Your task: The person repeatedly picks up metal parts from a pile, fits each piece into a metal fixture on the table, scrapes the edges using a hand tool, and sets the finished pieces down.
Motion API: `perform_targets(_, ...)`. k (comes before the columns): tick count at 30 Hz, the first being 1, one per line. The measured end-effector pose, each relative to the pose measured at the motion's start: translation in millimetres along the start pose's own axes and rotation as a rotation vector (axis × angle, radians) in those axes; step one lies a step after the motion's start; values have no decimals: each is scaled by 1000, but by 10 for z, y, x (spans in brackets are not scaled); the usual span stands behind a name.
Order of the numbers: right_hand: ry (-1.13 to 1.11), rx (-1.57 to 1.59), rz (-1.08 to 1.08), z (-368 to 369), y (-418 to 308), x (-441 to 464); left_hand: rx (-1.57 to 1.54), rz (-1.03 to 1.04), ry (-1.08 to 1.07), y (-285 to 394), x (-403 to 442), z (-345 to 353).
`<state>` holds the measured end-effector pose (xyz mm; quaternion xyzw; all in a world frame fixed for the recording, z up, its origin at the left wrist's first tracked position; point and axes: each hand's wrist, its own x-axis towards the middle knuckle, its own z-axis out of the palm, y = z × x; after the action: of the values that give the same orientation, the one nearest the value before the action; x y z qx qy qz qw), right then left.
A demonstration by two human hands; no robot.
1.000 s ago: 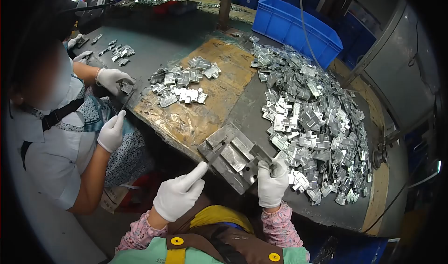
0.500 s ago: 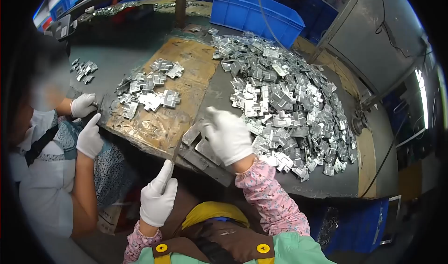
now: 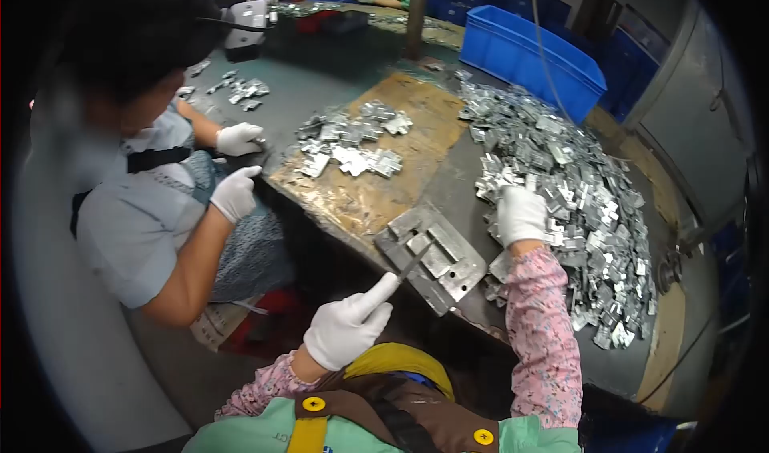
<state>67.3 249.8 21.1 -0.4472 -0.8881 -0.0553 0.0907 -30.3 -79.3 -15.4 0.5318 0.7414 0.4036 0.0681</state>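
Observation:
My left hand (image 3: pixel 348 329), in a white glove, is closed around a thin, flat, dark metal file (image 3: pixel 416 262). The file's far end points over a grey metal block (image 3: pixel 467 270) with raised bars and round holes, at the table's near edge. My right hand (image 3: pixel 522 215), also gloved, rests at the left side of a large heap of silvery metal parts (image 3: pixel 573 177). Its fingers are bent down and mostly hidden among the parts, so what they hold does not show.
A smaller group of metal parts (image 3: pixel 350 144) lies on a worn brown board (image 3: pixel 428 116). At the left sits a co-worker with gloved hands (image 3: pixel 237 193) at the table edge. A blue crate (image 3: pixel 529 56) stands behind the heap, beside a metal post (image 3: pixel 416 16).
The view has swung left. My right hand has moved from above the metal block to the heap, uncovering the block. My left hand still holds the file, now tilted over the block.

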Motion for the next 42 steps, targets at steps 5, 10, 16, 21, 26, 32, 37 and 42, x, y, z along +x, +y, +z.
perform_targets(5, 460, 504, -38, 36, -122, -508, -35, 27, 61, -70, -55, 30)
perform_targets(10, 326, 1047, 37, 300, -415, -1181, -57, 123, 90, -7, -16, 130)
perform_targets(16, 286, 936, -64, 258, -352, -1498, -77, 85, -46, -1, -9, 217)
perform_targets(21, 333, 715, -162, 271, -273, -1435, -12, 70, -41, 118, 118, 117)
perform_targets(26, 306, 639, -266, 209, -381, -1437, 8, 128, -8, 147, 291, 51)
perform_targets(32, 190, 778, -222, 205, -320, -1430, 36, 89, -54, 261, 354, -25)
perform_targets(37, 137, 824, -224, 219, -409, -1315, 119, 73, -74, 253, 403, -34)
perform_targets(42, 185, 786, -210, 258, -438, -1342, 230, 57, -96, 210, 429, -102)
